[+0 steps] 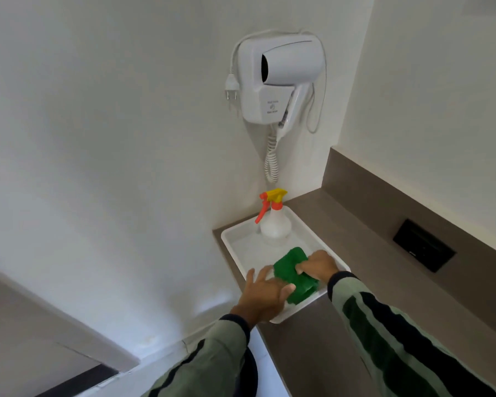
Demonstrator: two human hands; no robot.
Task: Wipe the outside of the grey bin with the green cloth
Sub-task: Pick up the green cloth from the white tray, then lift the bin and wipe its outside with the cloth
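Both arms wear long pale green sleeves point(384, 333) with dark stripes running lengthwise and dark ribbed cuffs point(337, 277); the 2 hands point(265, 296) are bare.

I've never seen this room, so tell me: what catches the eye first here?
The white wall-mounted hair dryer dominates the wall above the counter corner. Below it, both hands, left hand and right hand, are on the bright green cloth in a white plastic tray, behind which stands a white spray bottle.

A white hair dryer point(281, 81) hangs on the wall; below, a spray bottle point(275, 222) (red trigger) stands in a white tray point(241, 245) on the brown bench point(355, 253).
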